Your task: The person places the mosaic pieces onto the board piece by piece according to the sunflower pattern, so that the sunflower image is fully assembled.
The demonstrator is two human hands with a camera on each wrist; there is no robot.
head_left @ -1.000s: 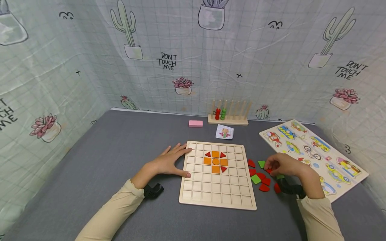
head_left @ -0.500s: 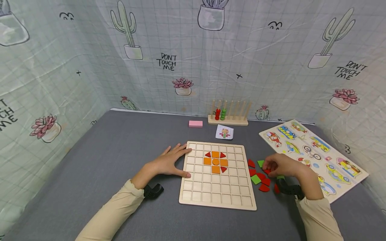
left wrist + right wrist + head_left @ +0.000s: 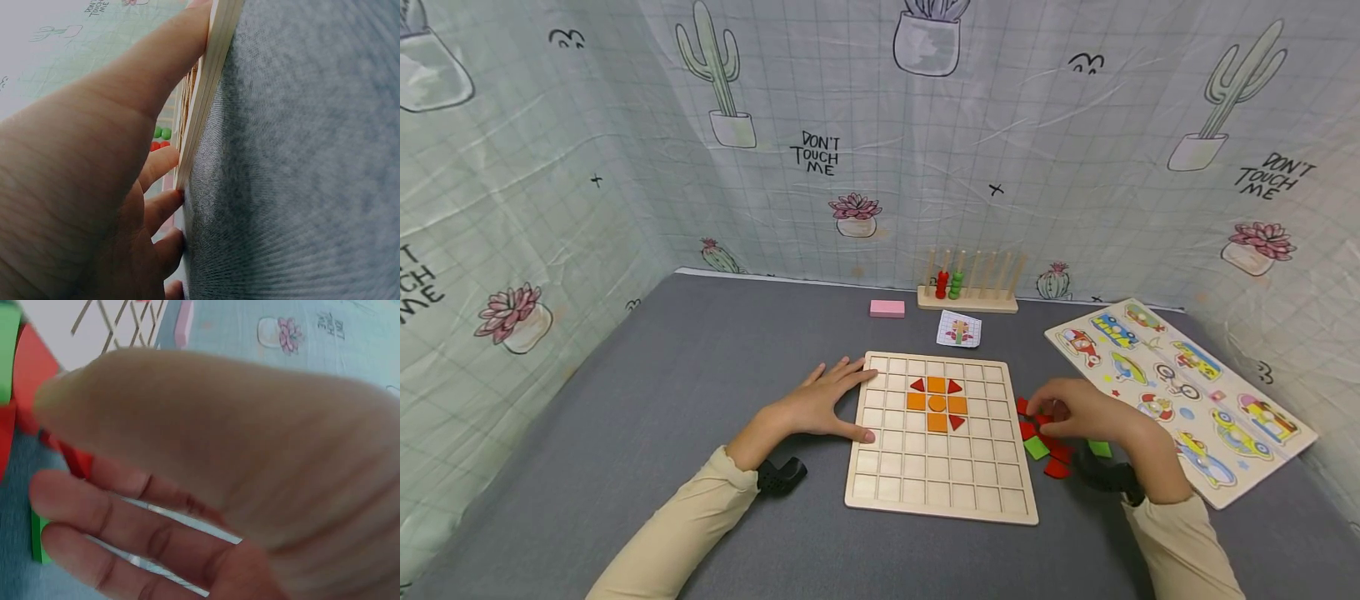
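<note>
In the head view, a wooden grid board (image 3: 936, 483) lies on the table. Orange squares (image 3: 936, 422), an orange disc (image 3: 937, 402) and red triangles (image 3: 956, 422) sit on it. My left hand (image 3: 823, 404) rests at the board's left edge, thumb on the rim, fingers spread. Right of the board, my right hand (image 3: 1078, 408) is over a heap of red pieces (image 3: 1057, 468) and green squares (image 3: 1036, 447). In the right wrist view, a red piece (image 3: 78, 461) shows between thumb and index finger, which pinch it; its outline is partly hidden.
Behind the board lie a pattern card (image 3: 958, 329) and a pink block (image 3: 887, 308). A wooden peg rack (image 3: 967, 300) with red and green beads stands at the back. To the right is a picture puzzle board (image 3: 1180, 400). Printed cloth (image 3: 850, 100) surrounds the table.
My right hand has moved left, closer to the board, and now covers the upper part of the heap. A green square beneath its wrist shows more. My left hand stays put.
</note>
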